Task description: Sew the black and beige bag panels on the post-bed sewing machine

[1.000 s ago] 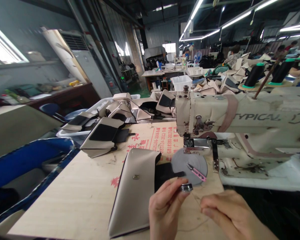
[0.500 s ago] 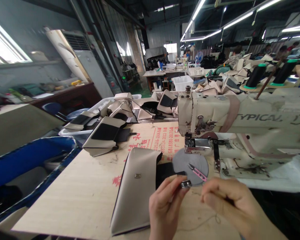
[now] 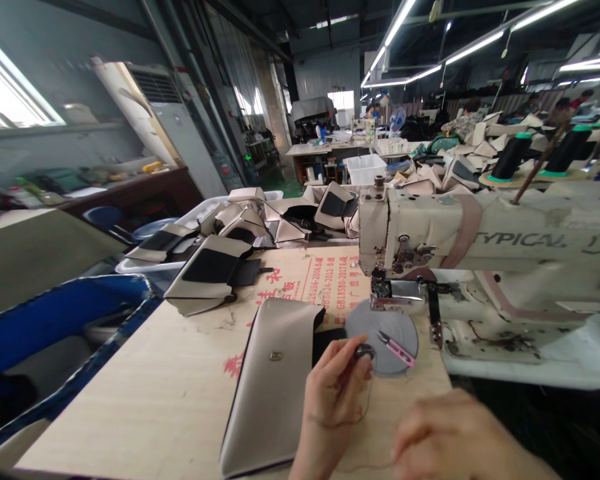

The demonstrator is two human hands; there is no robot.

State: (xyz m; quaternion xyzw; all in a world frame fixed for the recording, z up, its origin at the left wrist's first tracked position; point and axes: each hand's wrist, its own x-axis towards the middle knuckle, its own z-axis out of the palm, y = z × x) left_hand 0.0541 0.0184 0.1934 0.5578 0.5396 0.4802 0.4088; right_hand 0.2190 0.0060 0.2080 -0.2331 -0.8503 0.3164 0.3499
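Observation:
My left hand (image 3: 330, 387) pinches a small shiny metal bobbin case (image 3: 364, 351) between thumb and fingers, over the edge of a round grey disc. A thin thread (image 3: 366, 407) hangs from it in a loop and runs down toward my right hand (image 3: 447, 433). That hand is blurred, its fingers curled together at the thread's end. Pink-handled thread snips (image 3: 399, 351) lie on the grey disc (image 3: 357, 323). Left of my hands, a beige bag piece (image 3: 267, 393) with dark edging and a small metal emblem lies flat on the wooden board.
A sewing machine (image 3: 430, 230) stands at the right, black thread cones (image 3: 513, 157) behind it. Another beige and black bag piece (image 3: 213, 270) lies farther back on the board (image 3: 145, 387). Beyond it are tubs full of similar pieces. A blue-lined bin (image 3: 115, 300) is at the left.
My right hand has moved down toward me, drawing thread out from the bobbin case. My left hand has shifted slightly left and turned the bobbin case.

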